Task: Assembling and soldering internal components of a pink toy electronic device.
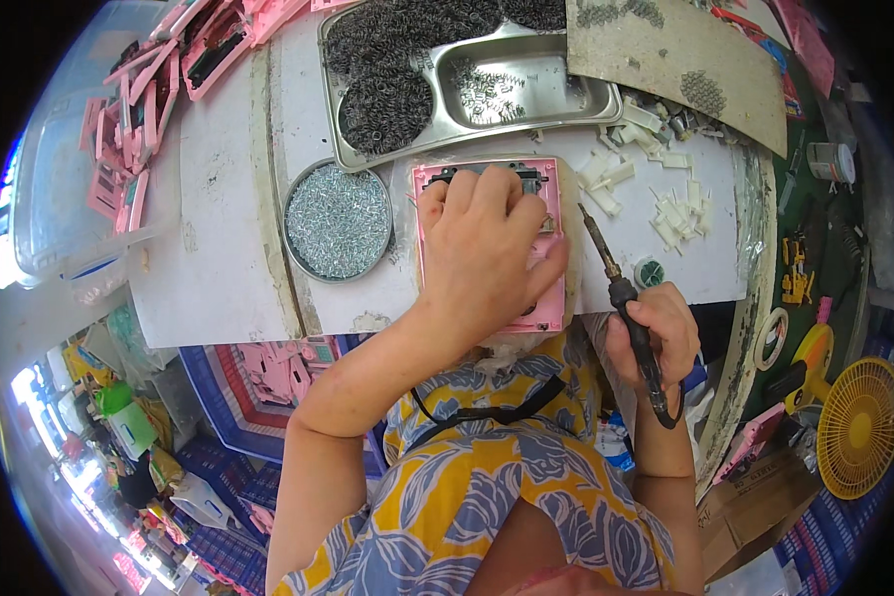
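Head view, far left: we see pink plastic parts (134,139) heaped at the upper left of the frame, beside the white-covered surface (219,248).
Blue crate: we find it (214,412) at the lower left, below the edge of the surface, with more pink pieces inside.
Round tin: left of centre, we see its rim (338,278) around a fill of small silvery metal pieces (338,219).
Steel tray: at top centre, we see dark coil springs (387,109) filling much of it (556,97).
Left hand: we see it (487,243) palm down at the centre, fingers bent and slightly spread; we cannot tell whether they grip anything.
Pink casing: it (552,288) lies at the centre under that hand, a dark strip (531,181) along its upper end.
Soldering iron: we see it (623,293) right of centre, tip up, just beside the casing and apart from it.
Right hand: we see it (663,333) closed around the iron's dark handle.
White plastic pieces: we see them (680,214) scattered at the upper right.
Yellow fan: we see it (861,427) at the lower right.
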The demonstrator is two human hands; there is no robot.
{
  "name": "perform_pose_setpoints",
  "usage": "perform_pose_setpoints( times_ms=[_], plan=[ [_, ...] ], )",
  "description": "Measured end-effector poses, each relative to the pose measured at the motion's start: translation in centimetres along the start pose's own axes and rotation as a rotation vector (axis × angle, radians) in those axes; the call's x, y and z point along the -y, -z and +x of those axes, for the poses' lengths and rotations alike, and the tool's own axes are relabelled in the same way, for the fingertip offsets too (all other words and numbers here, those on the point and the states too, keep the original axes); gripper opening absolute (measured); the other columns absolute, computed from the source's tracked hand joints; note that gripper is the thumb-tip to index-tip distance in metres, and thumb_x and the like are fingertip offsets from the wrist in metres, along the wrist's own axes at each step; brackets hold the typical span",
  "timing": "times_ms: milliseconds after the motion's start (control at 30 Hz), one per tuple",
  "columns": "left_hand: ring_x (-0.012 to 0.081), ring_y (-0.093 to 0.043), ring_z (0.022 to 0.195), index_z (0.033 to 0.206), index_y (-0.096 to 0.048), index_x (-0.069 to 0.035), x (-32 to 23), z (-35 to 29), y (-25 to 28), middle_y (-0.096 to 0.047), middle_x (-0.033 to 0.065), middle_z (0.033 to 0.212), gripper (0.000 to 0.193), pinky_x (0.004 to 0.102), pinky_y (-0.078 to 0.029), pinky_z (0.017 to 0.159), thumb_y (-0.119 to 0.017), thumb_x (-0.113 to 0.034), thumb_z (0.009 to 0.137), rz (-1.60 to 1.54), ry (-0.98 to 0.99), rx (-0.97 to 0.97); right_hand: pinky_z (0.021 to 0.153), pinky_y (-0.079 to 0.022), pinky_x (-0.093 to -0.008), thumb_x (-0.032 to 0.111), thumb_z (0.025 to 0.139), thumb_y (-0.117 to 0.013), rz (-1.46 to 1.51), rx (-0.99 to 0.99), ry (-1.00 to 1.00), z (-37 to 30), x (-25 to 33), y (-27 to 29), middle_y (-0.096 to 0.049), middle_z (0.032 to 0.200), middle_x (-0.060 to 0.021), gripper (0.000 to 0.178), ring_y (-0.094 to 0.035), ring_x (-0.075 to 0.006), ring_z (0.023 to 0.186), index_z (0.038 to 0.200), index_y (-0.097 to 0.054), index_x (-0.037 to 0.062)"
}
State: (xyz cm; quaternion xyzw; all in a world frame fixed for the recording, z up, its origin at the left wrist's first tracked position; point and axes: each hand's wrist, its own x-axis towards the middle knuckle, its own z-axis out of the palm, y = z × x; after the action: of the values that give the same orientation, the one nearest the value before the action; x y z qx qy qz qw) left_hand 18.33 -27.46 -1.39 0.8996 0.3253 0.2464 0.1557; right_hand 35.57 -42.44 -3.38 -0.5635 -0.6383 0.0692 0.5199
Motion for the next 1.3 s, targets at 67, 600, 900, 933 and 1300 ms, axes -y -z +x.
perform_pose_setpoints(
  times_ms=[67, 600, 900, 933, 1300],
  plan=[
    [0.0262, -0.056, 0.095, 0.098, -0.064, -0.009, 0.8, 0.3, 1.7, -0.058, 0.0054, 0.097, 0.039, 0.0454, -0.035, 0.093, -0.082, -0.035, 0.074, 0.039, -0.031, 0.031, 0.054, -0.044, -0.0335, -0.005, 0.075, -0.076, -0.001, -0.010, -0.006, 0.0, -0.2, 0.2, -0.060, 0.069, -0.0096, 0.034, -0.056, -0.0249, 0.057, 0.104, -0.060, 0.0017],
    [0.0034, -0.063, 0.067, 0.095, -0.070, 0.001, 4.4, -0.5, 3.7, -0.071, 0.0010, 0.084, 0.005, 0.0204, -0.048, 0.055, -0.072, -0.002, 0.092, -0.783, 0.362, 0.222, 0.077, -0.055, -0.0316, -0.005, 0.088, -0.072, 0.489, -0.274, -0.450, 1.6, 1.3, -3.1, -0.067, 0.101, -0.0119, 0.040, -0.068, -0.0194, 0.090, 0.125, -0.056, -0.0010],
    [0.0032, -0.060, 0.067, 0.100, -0.070, 0.002, 3.0, -2.2, 2.2, -0.069, -0.0001, 0.081, 0.011, 0.0195, -0.049, 0.059, -0.072, -0.007, 0.095, -1.060, 0.586, 0.152, 0.093, -0.054, -0.0287, -0.010, 0.088, -0.068, 0.680, -0.011, -0.578, 6.8, 1.6, -7.2, -0.066, 0.113, -0.0109, 0.048, -0.068, -0.0170, 0.106, 0.132, -0.054, 0.0011],
    [0.0034, -0.059, 0.068, 0.100, -0.070, 0.002, 3.1, -2.2, 2.4, -0.068, -0.0005, 0.083, 0.010, 0.0197, -0.048, 0.060, -0.071, -0.007, 0.096, -1.055, 0.587, 0.152, 0.092, -0.054, -0.0285, -0.010, 0.089, -0.067, 0.692, -0.004, -0.564, 6.8, 1.5, -7.5, -0.066, 0.112, -0.0105, 0.047, -0.068, -0.0162, 0.105, 0.132, -0.054, 0.0017],
    [0.0022, -0.056, 0.071, 0.101, -0.069, 0.000, 3.9, -2.3, 2.8, -0.066, -0.0028, 0.083, 0.011, 0.0198, -0.046, 0.062, -0.070, -0.010, 0.097, -1.204, 0.629, 0.260, 0.080, -0.051, -0.0221, -0.008, 0.086, -0.070, 0.573, -0.041, -0.498, 5.9, 1.5, -8.5, -0.061, 0.108, -0.0055, 0.048, -0.062, -0.0090, 0.091, 0.130, -0.055, 0.0033]
  ],
)
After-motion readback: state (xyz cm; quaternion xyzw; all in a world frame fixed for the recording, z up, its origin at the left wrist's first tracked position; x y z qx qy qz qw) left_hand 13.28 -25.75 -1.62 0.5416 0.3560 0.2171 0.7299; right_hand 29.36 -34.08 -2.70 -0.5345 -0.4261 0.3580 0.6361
